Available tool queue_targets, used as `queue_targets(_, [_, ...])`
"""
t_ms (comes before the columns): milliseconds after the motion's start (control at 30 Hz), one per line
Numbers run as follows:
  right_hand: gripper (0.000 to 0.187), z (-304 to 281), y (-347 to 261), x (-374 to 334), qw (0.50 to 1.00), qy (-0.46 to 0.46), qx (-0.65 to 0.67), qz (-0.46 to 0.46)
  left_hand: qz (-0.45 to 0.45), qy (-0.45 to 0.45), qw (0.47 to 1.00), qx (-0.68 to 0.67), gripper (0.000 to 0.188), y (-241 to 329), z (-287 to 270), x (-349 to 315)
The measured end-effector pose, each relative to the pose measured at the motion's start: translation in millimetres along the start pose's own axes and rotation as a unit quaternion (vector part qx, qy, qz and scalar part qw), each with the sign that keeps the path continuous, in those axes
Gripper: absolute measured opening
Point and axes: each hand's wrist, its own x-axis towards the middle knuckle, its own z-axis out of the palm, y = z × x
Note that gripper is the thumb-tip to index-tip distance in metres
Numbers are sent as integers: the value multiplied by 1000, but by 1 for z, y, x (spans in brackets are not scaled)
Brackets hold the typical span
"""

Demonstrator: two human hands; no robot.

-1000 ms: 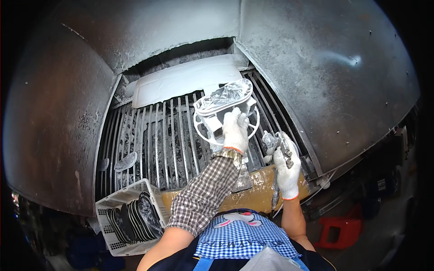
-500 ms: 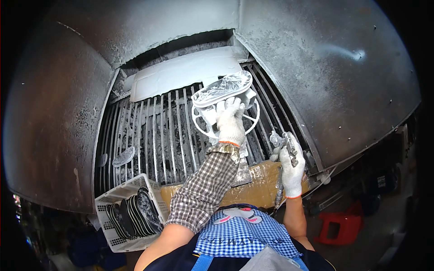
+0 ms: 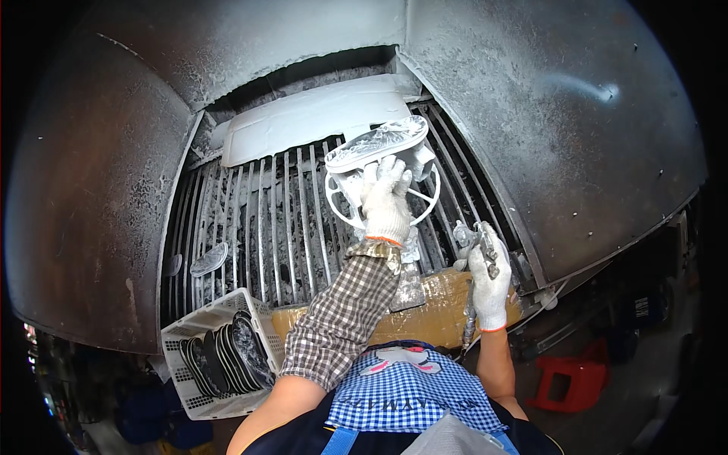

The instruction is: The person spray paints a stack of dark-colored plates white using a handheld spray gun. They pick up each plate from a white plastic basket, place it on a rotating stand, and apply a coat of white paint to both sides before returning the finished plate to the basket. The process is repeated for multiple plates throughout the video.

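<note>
A white-rimmed oval piece with clear, crinkled film over its middle rests tilted on a white stand with a spoked ring. My left hand, in a white knit glove, is closed on the stand just below the oval piece; its thumb is partly hidden. To the right, my gloved right hand grips a metal spray gun, its front end pointing up and left. A hose hangs beside that hand.
Slatted metal bars lie beneath the stand, with a pale sheet across their far end. Loose oval film pieces lie at left. A white basket holds several dark ovals. Metal walls enclose the bars; a red stool stands right.
The oval piece has tilted slightly, and the light on its film looks different. My left hand stays at the stand and my right hand keeps its grip on the spray gun.
</note>
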Motion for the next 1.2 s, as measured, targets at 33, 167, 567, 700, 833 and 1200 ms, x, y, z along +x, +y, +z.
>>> queue_targets(33, [52,0,1,0,1000,0,4,-3,-4,2,1000,-2,53,1,0,0])
queue_targets(167, [52,1,1,0,1000,-3,11,-1,-4,-2,1000,0,54,2,-1,1])
queue_targets(567, [53,-1,2,-2,1000,0,-15,-23,-20,15,1000,13,57,5,0,1])
queue_targets(700, [48,-2,2,-2,999,1,-38,-23,-21,25,999,5,65,4,-3,0])
queue_targets(833, [47,-2,0,-3,1000,7,-26,-15,-23,30,999,15,56,4,1,-5])
queue_targets(1200, [54,-5,-3,-9,998,8,-68,-6,-95,102,989,-38,67,-19,6,8])
